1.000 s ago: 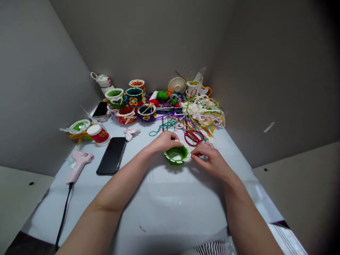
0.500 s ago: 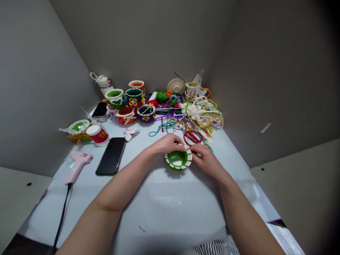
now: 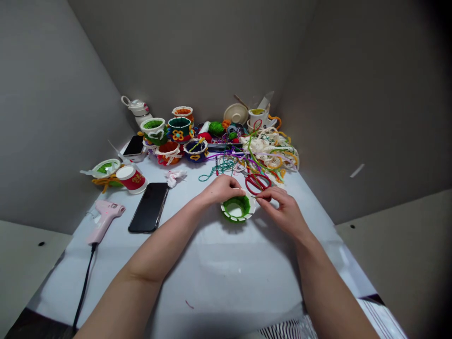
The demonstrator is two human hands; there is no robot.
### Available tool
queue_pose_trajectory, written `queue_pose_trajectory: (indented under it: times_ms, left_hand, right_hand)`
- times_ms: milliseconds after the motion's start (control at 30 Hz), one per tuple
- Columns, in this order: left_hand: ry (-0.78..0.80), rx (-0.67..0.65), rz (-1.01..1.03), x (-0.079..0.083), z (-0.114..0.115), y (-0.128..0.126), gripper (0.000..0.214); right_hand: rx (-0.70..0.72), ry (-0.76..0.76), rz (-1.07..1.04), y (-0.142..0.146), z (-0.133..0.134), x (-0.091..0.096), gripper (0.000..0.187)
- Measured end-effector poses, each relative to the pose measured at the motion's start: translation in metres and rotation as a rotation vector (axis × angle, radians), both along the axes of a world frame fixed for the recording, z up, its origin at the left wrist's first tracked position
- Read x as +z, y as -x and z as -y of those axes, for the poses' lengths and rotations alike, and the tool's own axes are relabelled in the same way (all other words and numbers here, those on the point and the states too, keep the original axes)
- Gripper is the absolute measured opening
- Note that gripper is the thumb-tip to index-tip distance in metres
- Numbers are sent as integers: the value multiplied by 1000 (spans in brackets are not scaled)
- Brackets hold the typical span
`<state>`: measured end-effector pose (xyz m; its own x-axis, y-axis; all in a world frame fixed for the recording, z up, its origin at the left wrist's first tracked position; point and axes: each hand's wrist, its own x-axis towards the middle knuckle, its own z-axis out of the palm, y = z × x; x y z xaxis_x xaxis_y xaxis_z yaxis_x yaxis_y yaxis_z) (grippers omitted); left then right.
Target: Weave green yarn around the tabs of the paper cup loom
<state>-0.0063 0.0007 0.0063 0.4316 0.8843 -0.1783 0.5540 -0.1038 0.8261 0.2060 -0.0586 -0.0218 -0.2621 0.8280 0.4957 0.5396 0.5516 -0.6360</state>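
Observation:
A paper cup (image 3: 244,210) with a slit white rim and green yarn wound inside it stands on the table in front of me. My left hand (image 3: 223,189) holds the far left part of its rim, thumb against the edge. Just off the cup's right side, my right hand (image 3: 278,207) pinches a thin strand, probably green yarn; only a short bit shows at the fingertips. Red-handled scissors (image 3: 258,184) lie right behind the cup, close to my right fingers.
Left of my arm are a black phone (image 3: 149,207), a pink glue gun (image 3: 104,219) with its cord and a red-and-white paper cup (image 3: 133,179). Several yarn-covered cups (image 3: 179,130) stand at the back. A tangle of yarn (image 3: 270,148) lies back right.
My right hand has drawn back from the cup's rim, up and to the right, pinching the strand. My left hand stays on the rim, and the cup has barely moved.

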Motion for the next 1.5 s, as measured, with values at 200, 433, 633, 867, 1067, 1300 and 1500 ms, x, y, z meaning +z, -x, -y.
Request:
queue_pose_trajectory:
  times_ms: [200,433,633,867,1067,1300,1500]
  left_hand:
    - [-16,3,4,-5,-1,1,32]
    - [67,70,80,-4,-5,3,27]
    - [124,69,69,3,-6,7,18]
    - [134,-53,93,10,-4,9,18]
    - [82,-71,151,2,0,-3,30]
    - [56,-48,161,-15,-6,-1,35]
    - [245,7,308,-32,-6,-1,41]
  right_hand:
    - [67,-61,54,3,2,-1,9]
    - [107,-43,110,-3,4,5,12]
    - [51,68,197,-2,-2,-6,14]
    - [71,133,215,6,-7,-17,19]
    - [77,152,211,6,-8,-18,18]
    - [82,171,227,5,-9,-19,18]
    - [82,177,225,6,-9,-17,19]
